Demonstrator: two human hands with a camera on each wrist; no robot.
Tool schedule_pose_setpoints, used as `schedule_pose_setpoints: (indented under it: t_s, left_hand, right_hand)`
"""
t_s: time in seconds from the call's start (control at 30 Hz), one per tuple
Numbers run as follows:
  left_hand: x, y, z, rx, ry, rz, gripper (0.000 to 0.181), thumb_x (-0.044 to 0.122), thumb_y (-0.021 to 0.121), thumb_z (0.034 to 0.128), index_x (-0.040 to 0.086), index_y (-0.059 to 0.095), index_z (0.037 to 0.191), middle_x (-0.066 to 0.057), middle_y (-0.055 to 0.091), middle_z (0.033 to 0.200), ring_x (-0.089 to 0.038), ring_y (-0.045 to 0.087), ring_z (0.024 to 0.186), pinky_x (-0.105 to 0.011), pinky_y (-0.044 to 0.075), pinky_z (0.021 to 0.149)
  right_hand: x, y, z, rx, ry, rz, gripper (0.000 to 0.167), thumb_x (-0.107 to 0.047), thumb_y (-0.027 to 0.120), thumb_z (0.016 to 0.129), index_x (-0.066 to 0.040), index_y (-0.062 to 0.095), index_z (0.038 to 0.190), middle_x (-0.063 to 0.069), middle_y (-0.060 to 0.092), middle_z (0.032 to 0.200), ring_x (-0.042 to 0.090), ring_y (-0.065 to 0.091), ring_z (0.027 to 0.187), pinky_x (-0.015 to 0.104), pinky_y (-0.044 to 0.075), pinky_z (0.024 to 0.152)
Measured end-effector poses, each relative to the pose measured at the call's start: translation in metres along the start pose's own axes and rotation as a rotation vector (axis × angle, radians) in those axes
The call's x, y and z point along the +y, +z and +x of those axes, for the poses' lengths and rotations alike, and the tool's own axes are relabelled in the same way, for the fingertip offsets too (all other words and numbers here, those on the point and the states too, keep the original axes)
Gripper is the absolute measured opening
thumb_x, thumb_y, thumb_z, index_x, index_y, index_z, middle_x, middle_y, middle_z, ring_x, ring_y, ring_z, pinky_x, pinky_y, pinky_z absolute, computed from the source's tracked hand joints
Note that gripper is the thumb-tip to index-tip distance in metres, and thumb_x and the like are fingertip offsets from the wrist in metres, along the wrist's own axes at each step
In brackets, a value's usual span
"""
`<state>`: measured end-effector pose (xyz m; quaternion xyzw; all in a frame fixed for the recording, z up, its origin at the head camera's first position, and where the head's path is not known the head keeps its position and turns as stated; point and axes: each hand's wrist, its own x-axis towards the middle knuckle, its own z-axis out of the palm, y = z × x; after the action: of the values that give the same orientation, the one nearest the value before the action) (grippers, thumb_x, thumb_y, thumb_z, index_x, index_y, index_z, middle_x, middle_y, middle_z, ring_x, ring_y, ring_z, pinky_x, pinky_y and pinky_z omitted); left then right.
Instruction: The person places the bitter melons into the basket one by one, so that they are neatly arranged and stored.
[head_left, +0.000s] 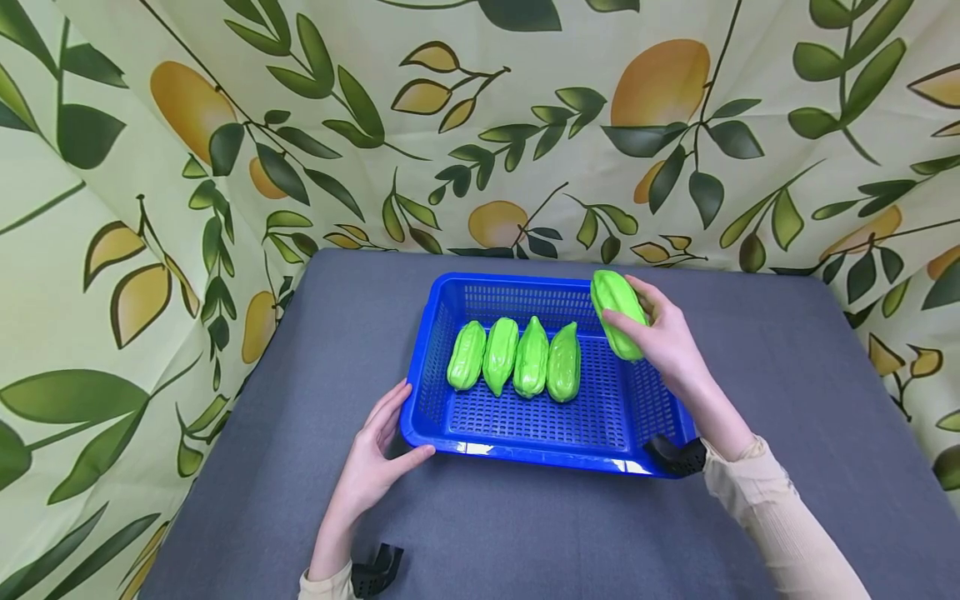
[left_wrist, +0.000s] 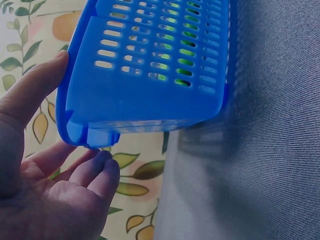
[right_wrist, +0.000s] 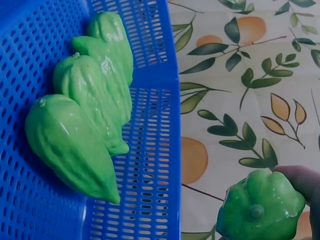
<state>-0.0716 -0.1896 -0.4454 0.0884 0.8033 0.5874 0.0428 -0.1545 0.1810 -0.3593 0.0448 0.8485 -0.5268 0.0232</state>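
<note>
A blue plastic basket (head_left: 510,460) with slotted walls stands on the grey tabletop. Inside it several glossy green ridged gourds (head_left: 532,358) lie side by side, left of the middle; they taper to a point. My right hand (head_left: 670,340) grips another green gourd (head_left: 613,307) between thumb and fingers, above the basket's far right corner. In the right wrist view the held gourd (right_wrist: 261,207) appears end-on at lower right. At the basket's near left corner, my left hand (head_left: 371,467) touches the rim with spread thumb and relaxed fingers.
A cloth (head_left: 450,192) printed with leaves and orange fruit hangs behind and left of the grey table (head_left: 330,333). Black wrist mounts (head_left: 677,456) sit on both forearms, the right one overlapping the basket's near right corner in the head view.
</note>
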Motion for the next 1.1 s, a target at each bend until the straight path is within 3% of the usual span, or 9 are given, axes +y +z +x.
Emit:
schedule_pose_setpoints:
  t_s: [0.27, 0.57, 0.83, 1.1]
  left_hand:
    - [-0.001, 0.000, 0.000, 0.000, -0.010, -0.006, 0.081, 0.010, 0.077, 0.0781, 0.013, 0.034, 0.147, -0.011, 0.025, 0.155, -0.036, 0.027, 0.143, -0.049, 0.025, 0.113]
    - [-0.002, -0.001, 0.001, -0.006, 0.004, -0.010, 0.081, 0.010, 0.077, 0.0783, 0.014, 0.034, 0.147, -0.011, 0.025, 0.155, -0.036, 0.027, 0.143, -0.047, 0.025, 0.112]
    - [-0.001, -0.001, 0.001, -0.006, -0.003, -0.021, 0.081, 0.010, 0.077, 0.0780, 0.013, 0.035, 0.146, -0.011, 0.025, 0.155, -0.036, 0.026, 0.143, -0.049, 0.024, 0.113]
    - [-0.002, -0.001, 0.001, -0.006, -0.007, -0.016, 0.081, 0.011, 0.077, 0.0778, 0.014, 0.035, 0.147, -0.010, 0.025, 0.155, -0.035, 0.026, 0.143, -0.049, 0.024, 0.113]
  right_hand:
    - [0.002, 0.003, 0.008, -0.028, 0.097, 0.096, 0.073, -0.032, 0.059, 0.093, -0.006, 0.022, 0.150, 0.022, 0.042, 0.138, -0.002, 0.053, 0.085, 0.012, 0.052, 0.068]
    - [0.010, 0.006, 0.014, -0.083, 0.142, 0.125, 0.074, -0.030, 0.058, 0.093, -0.002, 0.019, 0.150, 0.024, 0.042, 0.137, -0.006, 0.055, 0.078, 0.013, 0.053, 0.066]
    - [0.013, 0.009, 0.017, -0.132, 0.206, 0.093, 0.076, -0.027, 0.057, 0.094, 0.001, 0.015, 0.150, 0.026, 0.041, 0.139, -0.005, 0.055, 0.074, 0.012, 0.051, 0.065]
    - [0.017, 0.014, 0.020, -0.125, 0.243, 0.018, 0.074, -0.025, 0.058, 0.093, 0.004, 0.019, 0.148, 0.027, 0.043, 0.137, -0.002, 0.052, 0.078, 0.011, 0.050, 0.067]
